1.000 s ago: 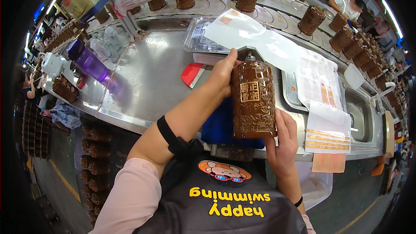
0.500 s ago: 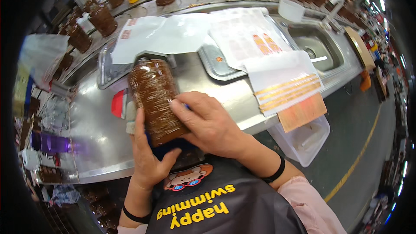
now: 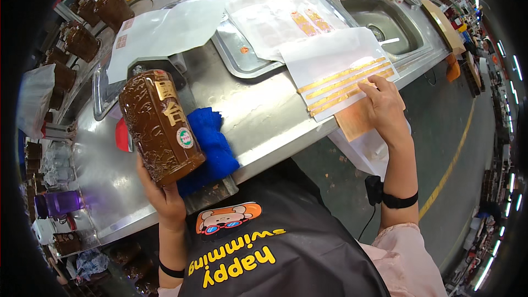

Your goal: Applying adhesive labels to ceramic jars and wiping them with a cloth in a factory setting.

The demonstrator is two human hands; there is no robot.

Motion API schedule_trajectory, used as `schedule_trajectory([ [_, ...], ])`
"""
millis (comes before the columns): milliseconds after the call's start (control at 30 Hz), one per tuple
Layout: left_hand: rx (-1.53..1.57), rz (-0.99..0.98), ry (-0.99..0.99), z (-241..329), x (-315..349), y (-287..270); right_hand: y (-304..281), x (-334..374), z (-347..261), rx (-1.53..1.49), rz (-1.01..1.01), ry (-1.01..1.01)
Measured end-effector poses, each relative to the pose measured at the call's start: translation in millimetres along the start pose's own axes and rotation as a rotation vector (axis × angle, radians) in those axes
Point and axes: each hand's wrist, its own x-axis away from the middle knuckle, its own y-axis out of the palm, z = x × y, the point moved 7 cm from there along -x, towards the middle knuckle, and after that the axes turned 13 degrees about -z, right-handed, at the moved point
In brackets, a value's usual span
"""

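Note:
My left hand (image 3: 165, 202) supports a brown glass bottle (image 3: 157, 126) from its lower end. The bottle tilts over the counter, with gold lettering and a round green-and-white sticker on the side facing me. My right hand (image 3: 385, 109) is at the right end of a white sheet of gold strip stickers (image 3: 324, 66), fingers bent and fingertips on the lowest strips. Whether a strip is pinched there cannot be made out. The sheet overlaps an orange-tan board (image 3: 352, 122) at the counter's edge. A crumpled blue cloth (image 3: 209, 146) lies beside the bottle.
A metal tray (image 3: 234, 58) and white sheets (image 3: 159, 36) lie on the steel counter (image 3: 269, 118). At the far right is a sink (image 3: 385, 22). Brown bottles (image 3: 113, 8) line the conveyor behind. Under the board stands a white bin (image 3: 357, 151).
My right hand has left the bottle and moved right to the sticker sheet. The bottle has turned, so its lettered side now shows, and the blue cloth is uncovered.

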Motion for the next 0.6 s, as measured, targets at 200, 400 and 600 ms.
schedule_trajectory([
  [200,0.024,0.001,0.016,-1,2,-2,17,11,3,-0.183,-0.039,-0.095],
  [400,0.008,-0.004,0.0,-1,0,-2,14,6,-10,-0.269,-0.052,-0.142],
  [600,0.048,0.0,-0.015,-4,3,-2,15,3,-10,-0.338,-0.061,-0.174],
])
